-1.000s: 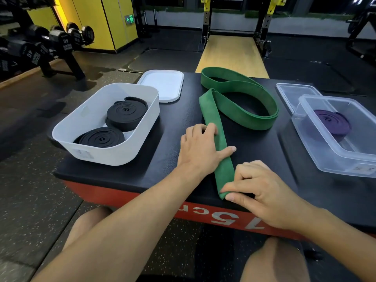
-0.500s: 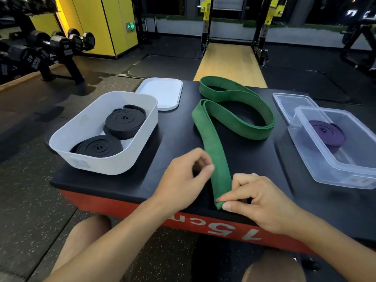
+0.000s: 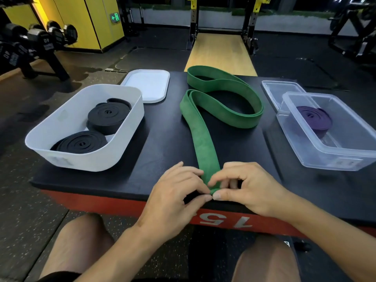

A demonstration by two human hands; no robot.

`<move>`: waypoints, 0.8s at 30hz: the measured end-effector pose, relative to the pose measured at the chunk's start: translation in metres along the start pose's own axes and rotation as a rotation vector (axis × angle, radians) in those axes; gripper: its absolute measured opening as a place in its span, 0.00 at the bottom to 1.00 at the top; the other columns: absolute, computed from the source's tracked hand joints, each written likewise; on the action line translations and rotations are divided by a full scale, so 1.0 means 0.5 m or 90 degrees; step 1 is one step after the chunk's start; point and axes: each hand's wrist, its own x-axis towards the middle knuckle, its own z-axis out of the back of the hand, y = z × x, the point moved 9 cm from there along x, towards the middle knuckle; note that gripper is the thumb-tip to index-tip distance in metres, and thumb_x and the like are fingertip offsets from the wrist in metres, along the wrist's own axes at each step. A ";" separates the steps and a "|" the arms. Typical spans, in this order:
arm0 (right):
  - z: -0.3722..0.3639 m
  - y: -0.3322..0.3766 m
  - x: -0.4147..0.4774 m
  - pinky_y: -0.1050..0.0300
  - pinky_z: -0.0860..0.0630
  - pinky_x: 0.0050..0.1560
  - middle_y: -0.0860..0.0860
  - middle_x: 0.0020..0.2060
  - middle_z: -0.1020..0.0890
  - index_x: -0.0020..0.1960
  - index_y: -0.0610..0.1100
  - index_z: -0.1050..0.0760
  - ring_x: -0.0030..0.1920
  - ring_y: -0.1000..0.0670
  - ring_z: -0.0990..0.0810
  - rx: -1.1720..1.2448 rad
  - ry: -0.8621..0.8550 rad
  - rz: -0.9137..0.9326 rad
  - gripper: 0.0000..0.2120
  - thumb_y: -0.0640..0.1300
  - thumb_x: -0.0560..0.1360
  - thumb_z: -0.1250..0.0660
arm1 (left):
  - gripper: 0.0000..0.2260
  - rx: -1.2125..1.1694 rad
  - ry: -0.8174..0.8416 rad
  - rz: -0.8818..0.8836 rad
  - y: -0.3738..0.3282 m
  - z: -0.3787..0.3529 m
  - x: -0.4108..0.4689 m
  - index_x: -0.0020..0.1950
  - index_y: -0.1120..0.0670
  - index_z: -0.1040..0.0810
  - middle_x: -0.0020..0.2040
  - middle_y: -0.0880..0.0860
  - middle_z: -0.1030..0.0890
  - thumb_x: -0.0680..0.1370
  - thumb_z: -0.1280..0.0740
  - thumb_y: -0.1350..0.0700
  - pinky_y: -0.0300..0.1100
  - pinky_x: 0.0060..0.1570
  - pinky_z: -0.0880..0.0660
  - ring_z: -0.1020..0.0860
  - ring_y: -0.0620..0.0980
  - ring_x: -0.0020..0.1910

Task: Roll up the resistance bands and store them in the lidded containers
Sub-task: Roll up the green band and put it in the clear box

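Pinching the near end of a green band (image 3: 205, 147) at the counter's (image 3: 162, 139) front edge, the left hand (image 3: 177, 192) and right hand (image 3: 250, 186) appear to be starting its first turn. The band looks soft, limp and grippy, and is likely best held by its edges. Its loops trail toward the back edge, between a white bin (image 3: 81, 161) and a clear tub (image 3: 325, 157).

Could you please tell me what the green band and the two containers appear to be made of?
The green resistance band: probably rubber or latex, matte and faintly mottled; it lies limp and bends softly. The white container: opaque plastic, smooth satin finish, rounded moulded corners. The clear container: transparent plastic, glossy; see-through walls with bright highlights along the rim.
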 end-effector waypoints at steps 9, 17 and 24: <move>-0.003 -0.007 0.004 0.51 0.26 0.41 0.53 0.38 0.22 0.40 0.53 0.19 0.37 0.51 0.25 0.039 0.024 -0.031 0.09 0.47 0.71 0.20 | 0.05 -0.102 0.049 0.132 0.022 -0.011 0.003 0.44 0.48 0.18 0.51 0.42 0.23 0.78 0.24 0.55 0.52 0.67 0.26 0.24 0.40 0.68; -0.002 -0.011 0.019 0.54 0.26 0.46 0.54 0.43 0.26 0.40 0.54 0.18 0.42 0.48 0.27 0.013 0.042 -0.040 0.09 0.57 0.68 0.22 | 0.06 -0.046 0.057 0.124 0.024 -0.012 0.011 0.43 0.45 0.19 0.53 0.38 0.23 0.78 0.25 0.53 0.53 0.67 0.28 0.25 0.38 0.67; 0.004 -0.010 0.015 0.50 0.27 0.43 0.55 0.40 0.29 0.39 0.54 0.18 0.41 0.51 0.27 -0.065 -0.040 0.023 0.10 0.58 0.73 0.24 | 0.06 0.089 0.026 -0.037 -0.005 -0.017 -0.018 0.53 0.50 0.17 0.54 0.41 0.20 0.81 0.31 0.49 0.53 0.74 0.30 0.24 0.40 0.69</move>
